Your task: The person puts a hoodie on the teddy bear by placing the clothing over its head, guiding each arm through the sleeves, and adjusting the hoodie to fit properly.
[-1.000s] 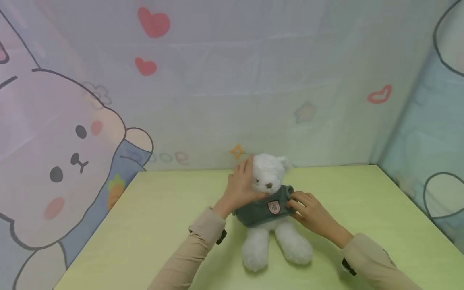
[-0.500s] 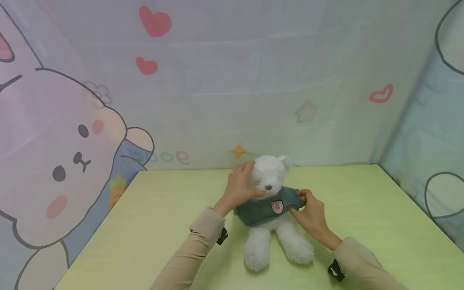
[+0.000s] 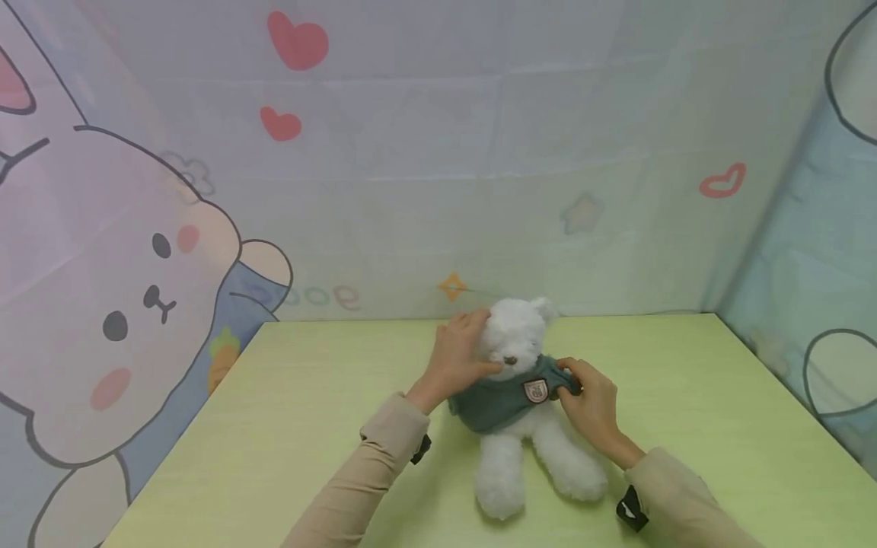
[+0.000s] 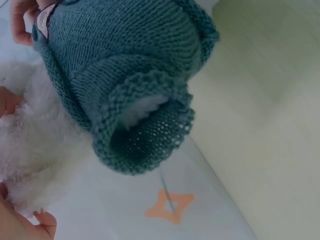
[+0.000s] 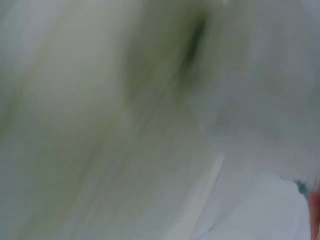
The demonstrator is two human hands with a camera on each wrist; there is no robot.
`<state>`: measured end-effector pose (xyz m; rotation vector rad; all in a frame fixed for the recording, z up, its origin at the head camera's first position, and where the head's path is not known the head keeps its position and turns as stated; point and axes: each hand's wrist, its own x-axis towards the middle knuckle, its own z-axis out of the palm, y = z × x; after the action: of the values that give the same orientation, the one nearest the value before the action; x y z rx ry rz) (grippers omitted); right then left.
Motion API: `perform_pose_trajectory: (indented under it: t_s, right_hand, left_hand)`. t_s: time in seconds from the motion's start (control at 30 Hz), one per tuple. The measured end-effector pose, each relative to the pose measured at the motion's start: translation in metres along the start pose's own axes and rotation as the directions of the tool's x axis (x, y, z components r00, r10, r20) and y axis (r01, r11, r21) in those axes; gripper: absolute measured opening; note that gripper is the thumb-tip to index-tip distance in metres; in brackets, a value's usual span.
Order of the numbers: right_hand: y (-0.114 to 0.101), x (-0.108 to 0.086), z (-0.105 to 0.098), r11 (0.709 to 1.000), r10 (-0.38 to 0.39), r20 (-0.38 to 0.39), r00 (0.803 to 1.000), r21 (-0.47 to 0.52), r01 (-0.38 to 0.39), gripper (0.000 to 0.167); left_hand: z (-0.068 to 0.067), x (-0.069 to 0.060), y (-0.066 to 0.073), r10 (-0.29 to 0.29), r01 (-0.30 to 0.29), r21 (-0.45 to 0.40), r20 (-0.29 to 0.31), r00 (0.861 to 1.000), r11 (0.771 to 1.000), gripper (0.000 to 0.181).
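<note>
A white plush bear [image 3: 499, 476] sits upright on the table, wearing a green knitted sweater [image 3: 489, 403] with a small badge. My left hand [image 3: 454, 361] grips the side of the bear's head, thumb below its muzzle. With my right hand [image 3: 592, 403] I pinch the sweater's sleeve at the bear's side. The left wrist view shows an open knitted cuff [image 4: 142, 125] with white fur inside, and left-hand fingers on the fur at the left edge. The right wrist view is mostly blurred, with a bit of a finger [image 5: 315, 215] at the lower right.
The yellow-green table [image 3: 308, 426] extends on both sides of the bear. Behind it hangs a pale backdrop [image 3: 411, 228] with hearts and a large cartoon rabbit at the left.
My right hand has gone from touching the sleeve to pinching it and pulling it outward. The bear has shifted slightly to the right, while my left hand stays on its head.
</note>
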<state>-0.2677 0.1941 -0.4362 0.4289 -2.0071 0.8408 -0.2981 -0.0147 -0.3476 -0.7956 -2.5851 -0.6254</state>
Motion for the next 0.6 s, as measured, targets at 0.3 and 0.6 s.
perform_pose_trajectory:
  t_s: [0.3, 0.6]
  right_hand:
    - [0.009, 0.006, -0.011, 0.993, -0.118, 0.072, 0.99, 0.033, 0.116, 0.037]
    - [0.009, 0.012, -0.038, 0.933, 0.082, 0.593, 0.801, 0.236, -0.271, 0.032]
  left_hand:
    - [-0.001, 0.001, 0.009, 0.075, -0.076, 0.076, 0.025, 0.997, 0.994, 0.073]
    - [-0.003, -0.001, 0.008, 0.101, -0.102, 0.031, 0.039, 0.994, 0.994, 0.074]
